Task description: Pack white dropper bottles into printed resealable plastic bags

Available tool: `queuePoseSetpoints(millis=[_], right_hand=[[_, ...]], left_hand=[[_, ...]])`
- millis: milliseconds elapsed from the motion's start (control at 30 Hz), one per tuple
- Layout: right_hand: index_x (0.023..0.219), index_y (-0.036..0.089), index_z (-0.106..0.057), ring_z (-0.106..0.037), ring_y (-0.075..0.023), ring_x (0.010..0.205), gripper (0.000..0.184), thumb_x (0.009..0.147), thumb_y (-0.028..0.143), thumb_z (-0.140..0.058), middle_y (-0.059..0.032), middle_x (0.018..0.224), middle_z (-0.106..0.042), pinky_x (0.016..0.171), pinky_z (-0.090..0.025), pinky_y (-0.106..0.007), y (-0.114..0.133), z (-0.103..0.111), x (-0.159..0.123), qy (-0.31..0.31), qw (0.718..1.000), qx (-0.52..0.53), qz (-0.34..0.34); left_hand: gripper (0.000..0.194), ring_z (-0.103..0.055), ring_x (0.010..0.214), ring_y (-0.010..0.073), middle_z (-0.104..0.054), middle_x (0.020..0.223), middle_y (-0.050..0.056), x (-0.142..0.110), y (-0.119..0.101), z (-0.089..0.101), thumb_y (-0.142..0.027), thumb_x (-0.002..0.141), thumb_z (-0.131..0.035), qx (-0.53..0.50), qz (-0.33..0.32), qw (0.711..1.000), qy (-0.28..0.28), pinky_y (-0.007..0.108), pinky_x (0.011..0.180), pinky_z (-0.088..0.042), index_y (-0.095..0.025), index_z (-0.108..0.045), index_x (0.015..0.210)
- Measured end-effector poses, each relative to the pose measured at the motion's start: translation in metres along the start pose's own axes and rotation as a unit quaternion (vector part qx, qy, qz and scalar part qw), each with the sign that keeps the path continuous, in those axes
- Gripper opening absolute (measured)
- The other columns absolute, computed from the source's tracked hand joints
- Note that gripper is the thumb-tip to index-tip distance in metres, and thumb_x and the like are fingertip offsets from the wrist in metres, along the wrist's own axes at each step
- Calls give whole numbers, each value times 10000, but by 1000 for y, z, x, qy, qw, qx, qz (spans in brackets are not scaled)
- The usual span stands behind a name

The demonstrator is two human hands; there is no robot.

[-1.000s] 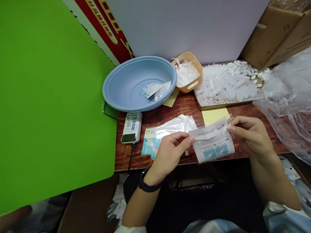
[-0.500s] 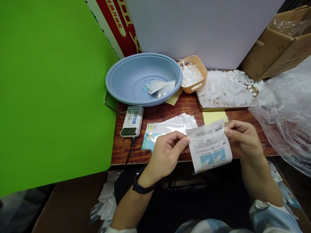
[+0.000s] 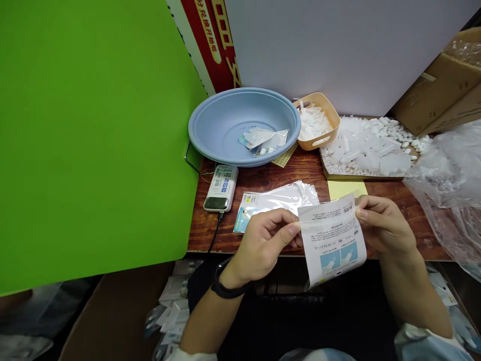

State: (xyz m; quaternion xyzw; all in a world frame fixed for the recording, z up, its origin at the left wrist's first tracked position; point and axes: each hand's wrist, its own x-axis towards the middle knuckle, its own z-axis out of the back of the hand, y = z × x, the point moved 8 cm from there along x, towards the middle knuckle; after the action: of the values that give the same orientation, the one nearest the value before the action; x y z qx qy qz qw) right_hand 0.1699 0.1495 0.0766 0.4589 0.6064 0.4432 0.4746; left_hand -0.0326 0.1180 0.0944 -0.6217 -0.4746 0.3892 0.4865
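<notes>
Above the table's front edge I hold a clear plastic packet with a white printed card (image 3: 332,245); small text and two blue pictures show on its face. My left hand (image 3: 268,240) pinches its left edge between thumb and fingers. At the upper right edge, my right hand (image 3: 389,225) grips it the same way. The packet tilts, its lower end hanging towards me. Behind my left hand, more flat clear packets with printed cards (image 3: 276,195) lie overlapping on the wooden table (image 3: 259,175). Whether anything else is inside the held packet, I cannot tell.
A blue basin (image 3: 221,125) contains a few filled packets (image 3: 266,140). Beside it stand an orange basket (image 3: 319,143) of white strips and a shallow box (image 3: 370,150) of white pieces. A power bank (image 3: 221,188) lies left; plastic sheeting (image 3: 447,175) spreads right. A green panel (image 3: 93,135) borders the left.
The camera view has swung a little left, so the table things sit farther right. Both hands keep their hold on the packet, which tilts slightly more.
</notes>
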Motion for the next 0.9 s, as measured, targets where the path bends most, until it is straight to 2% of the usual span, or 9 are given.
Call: queuePoseSetpoints(millis=[167, 267, 500, 600, 667, 733, 800, 833, 900], right_hand=[[583, 206, -662, -560, -152, 534, 218, 605, 343, -831, -15, 586, -628, 499, -440, -281, 5, -1, -7, -11, 999, 4, 32], [607, 203, -684, -553, -142, 531, 178, 636, 319, -816, -15, 604, -636, 499, -429, -272, 4, -6, -9, -11, 999, 28, 35], [589, 188, -658, -493, -114, 478, 209, 639, 319, -813, 3, 542, -585, 466, -378, -245, -7, -12, 0, 11, 997, 82, 2], [632, 188, -664, -510, -119, 546, 181, 705, 308, -779, -3, 608, -598, 503, -387, -246, 2, -5, 2, 10, 998, 3, 58], [656, 182, -659, -510, -119, 566, 174, 760, 295, -739, -10, 640, -603, 510, -386, -244, 10, -3, 1, 17, 992, -85, 91], [665, 173, -638, -508, -122, 564, 199, 795, 308, -703, -19, 647, -604, 506, -387, -246, 16, -5, 0, 28, 981, -165, 100], [665, 163, -621, -515, -130, 577, 229, 811, 330, -678, -27, 643, -602, 516, -393, -249, 22, -10, -1, 44, 969, -222, 98], [667, 158, -619, -518, -132, 587, 237, 812, 337, -674, -29, 641, -603, 525, -396, -249, 24, -15, -1, 59, 964, -240, 95], [670, 147, -621, -522, -129, 594, 247, 803, 346, -679, -30, 639, -609, 539, -405, -244, 30, -25, -1, 98, 958, -257, 88]], left_hand=[[192, -540, 544, 92, -612, 603, -5, -2, -6, 7, -258, 842, -629, 48, -13, 999, -5, 194, 532, -446, -159, -622, 678], [191, -532, 556, 81, -604, 607, -14, -3, -4, 13, -228, 868, -603, 52, -26, 998, -8, 181, 539, -429, -160, -628, 691], [234, -542, 588, 114, -598, 620, -5, 12, 17, 19, -349, 852, -636, -24, -3, 1000, 6, 230, 585, -446, -169, -611, 705], [238, -604, 652, 158, -654, 689, 33, 14, 19, 22, -377, 829, -645, 100, 49, 994, 22, 266, 635, -492, -160, -646, 730], [275, -660, 808, 214, -713, 895, 83, 9, 15, 31, -403, 816, -653, 224, 78, 971, -9, 308, 729, -521, -157, -684, 936], [516, -634, 1058, 265, -662, 1204, 109, 0, -2, 42, -440, 805, -661, 318, 60, 943, -82, 355, 868, -510, -202, -576, 1255], [676, -538, 1237, 274, -548, 1391, 88, -5, -23, 40, -454, 808, -658, 378, 10, 918, -120, 378, 979, -461, -264, -422, 1412], [665, -518, 1260, 270, -534, 1406, 78, -3, -30, 31, -448, 816, -651, 398, -14, 911, -106, 377, 1004, -442, -273, -420, 1415], [544, -556, 1190, 263, -605, 1302, 76, 9, -36, 5, -430, 822, -646, 422, -39, 905, -24, 359, 978, -448, -241, -528, 1319]])
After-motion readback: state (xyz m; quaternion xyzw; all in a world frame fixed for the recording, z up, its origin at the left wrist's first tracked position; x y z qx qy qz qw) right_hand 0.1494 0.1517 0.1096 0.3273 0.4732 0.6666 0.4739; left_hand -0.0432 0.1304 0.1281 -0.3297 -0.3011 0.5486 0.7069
